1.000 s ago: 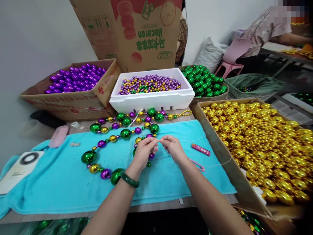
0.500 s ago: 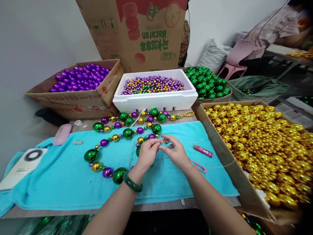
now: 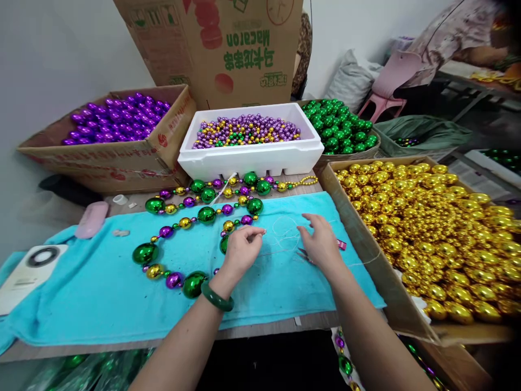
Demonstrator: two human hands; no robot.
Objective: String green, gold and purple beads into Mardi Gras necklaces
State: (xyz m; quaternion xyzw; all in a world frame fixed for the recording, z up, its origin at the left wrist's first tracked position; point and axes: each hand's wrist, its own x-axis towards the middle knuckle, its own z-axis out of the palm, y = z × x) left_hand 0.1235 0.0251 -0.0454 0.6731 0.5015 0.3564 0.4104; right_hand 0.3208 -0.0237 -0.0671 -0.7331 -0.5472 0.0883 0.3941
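My left hand [image 3: 244, 248], with a green bangle at its wrist, is closed in a pinch on the end of a thin, pale thread [image 3: 285, 234]. The thread lies in loose loops on the turquoise towel [image 3: 171, 309] between my hands. My right hand [image 3: 321, 244] is spread, thumb and forefinger apart, over a pair of snips [image 3: 303, 254]; only the dark blade tips show beside it. A bead garland [image 3: 207, 215] of green, gold and purple balls winds across the towel, partly behind my left hand.
Around the towel stand a carton of purple beads [image 3: 171, 127], a white foam box [image 3: 252, 156] of small mixed beads, green beads [image 3: 337, 127] and a carton of gold beads [image 3: 431, 233]. A pink-red packet [image 3: 341, 245] lies beside my right hand. A person [image 3: 451, 41] sits at the far right.
My hands, together at the thread before, are now apart. The right hand has moved right and opened over the snips, while the left keeps its pinch. The view has shifted slightly.
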